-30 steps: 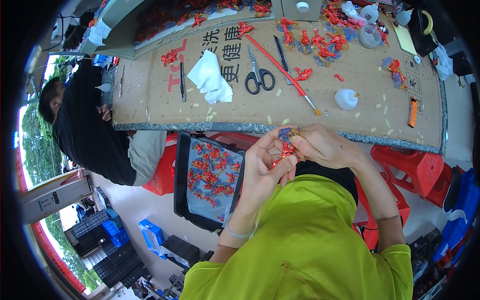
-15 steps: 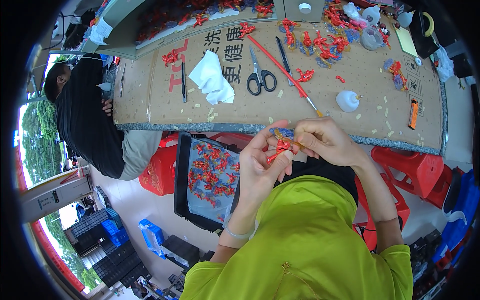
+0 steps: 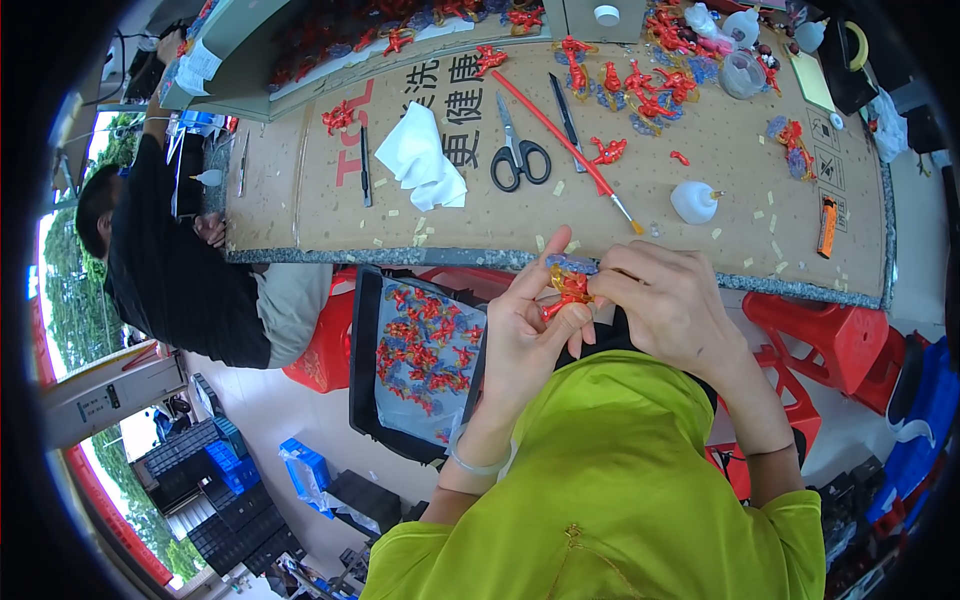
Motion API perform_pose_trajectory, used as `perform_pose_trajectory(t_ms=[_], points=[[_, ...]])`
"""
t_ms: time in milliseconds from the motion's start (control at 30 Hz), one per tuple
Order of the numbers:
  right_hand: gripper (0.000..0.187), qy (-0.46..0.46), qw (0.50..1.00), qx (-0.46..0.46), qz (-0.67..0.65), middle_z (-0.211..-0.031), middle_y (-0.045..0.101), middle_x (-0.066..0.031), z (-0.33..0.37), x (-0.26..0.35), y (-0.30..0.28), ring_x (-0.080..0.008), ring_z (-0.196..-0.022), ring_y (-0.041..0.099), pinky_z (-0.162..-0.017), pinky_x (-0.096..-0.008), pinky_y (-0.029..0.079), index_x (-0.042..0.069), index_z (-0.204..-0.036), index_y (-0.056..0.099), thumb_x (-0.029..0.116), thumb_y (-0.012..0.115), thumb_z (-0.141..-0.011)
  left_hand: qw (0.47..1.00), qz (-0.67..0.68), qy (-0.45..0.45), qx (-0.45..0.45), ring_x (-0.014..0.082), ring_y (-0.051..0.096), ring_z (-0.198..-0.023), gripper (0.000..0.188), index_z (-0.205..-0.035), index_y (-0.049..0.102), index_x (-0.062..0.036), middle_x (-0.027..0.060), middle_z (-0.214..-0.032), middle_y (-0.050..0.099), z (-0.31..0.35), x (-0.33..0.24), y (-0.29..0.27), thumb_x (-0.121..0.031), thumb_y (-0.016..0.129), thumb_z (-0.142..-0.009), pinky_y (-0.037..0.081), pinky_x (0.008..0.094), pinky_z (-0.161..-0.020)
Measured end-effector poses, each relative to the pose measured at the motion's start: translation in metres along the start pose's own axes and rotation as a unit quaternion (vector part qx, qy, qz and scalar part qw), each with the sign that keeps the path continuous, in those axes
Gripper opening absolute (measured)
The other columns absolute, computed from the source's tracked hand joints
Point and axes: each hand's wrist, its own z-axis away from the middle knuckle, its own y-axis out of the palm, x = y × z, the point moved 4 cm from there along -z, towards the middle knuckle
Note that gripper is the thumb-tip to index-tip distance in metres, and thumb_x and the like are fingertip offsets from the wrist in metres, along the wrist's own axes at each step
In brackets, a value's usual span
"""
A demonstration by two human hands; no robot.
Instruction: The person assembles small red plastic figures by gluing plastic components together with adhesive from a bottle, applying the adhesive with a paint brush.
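Note:
Between my hands, just off the table's near edge, is a small red figurine (image 3: pixel 572 284) with translucent blue and amber parts. My left hand (image 3: pixel 525 325) pinches its lower end between thumb and fingers, with the index finger pointing up. My right hand (image 3: pixel 665 300) presses its fingertips against the figurine's right side, and the back of that hand hides what lies under them. A red-handled paintbrush (image 3: pixel 560 140), black-handled scissors (image 3: pixel 518 160) and a white squeeze bottle (image 3: pixel 695 202) lie or stand on the table beyond my hands.
Several similar figurines (image 3: pixel 645 90) cover the cardboard-topped table (image 3: pixel 400 228) at the back. A crumpled white cloth (image 3: pixel 420 160) and an orange cutter (image 3: pixel 827 228) lie there too. To the left, a black tray (image 3: pixel 365 400) holds many figurines. A co-worker (image 3: pixel 170 260) sits at far left.
My right hand has turned over the figurine, its back now facing up more. The figurine has shifted slightly in my left fingers. The co-worker has leaned and raised an arm.

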Motion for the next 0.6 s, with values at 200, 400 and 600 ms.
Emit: perform_pose_trajectory(t_ms=[200,400,600], points=[[0.011,-0.006,0.998,-0.026,0.053,-0.076,0.055,-0.0023,0.005,0.006,0.003,-0.0169,-0.063,0.057,-0.049,-0.0318,0.044,0.009,-0.076,0.059,0.005,0.063,-0.066,0.999,-0.041,0.020,-0.023,0.0064,0.057,-0.063,0.038,-0.125,0.048,0.0093,0.0105,-0.108,0.054,0.001,-0.004,0.001,0.004,0.056,-0.087,0.043,0.0167,-0.048],[0.010,0.235,0.954,-0.039,-0.181,-0.081,0.059,-0.0123,-0.009,-0.029,0.017,-0.0283,-0.066,0.061,-0.055,-0.0364,0.048,0.004,-0.088,0.060,0.002,0.062,-0.078,0.997,0.013,0.001,-0.080,0.0070,0.056,-0.060,0.039,-0.128,0.046,0.0088,0.0069,-0.092,0.060,0.002,-0.003,-0.020,-0.002,0.053,-0.091,0.040,0.0160,-0.044],[0.013,0.232,0.955,-0.127,0.133,-0.081,0.060,-0.0222,-0.025,-0.064,0.043,-0.0397,-0.070,0.062,-0.060,-0.0451,0.049,-0.005,-0.091,0.057,-0.004,0.056,-0.078,0.995,0.061,-0.001,-0.081,0.0094,0.058,-0.059,0.041,-0.129,0.044,0.0081,0.0065,-0.086,0.060,0.009,-0.001,-0.028,-0.007,0.054,-0.092,0.042,0.0173,-0.045]])
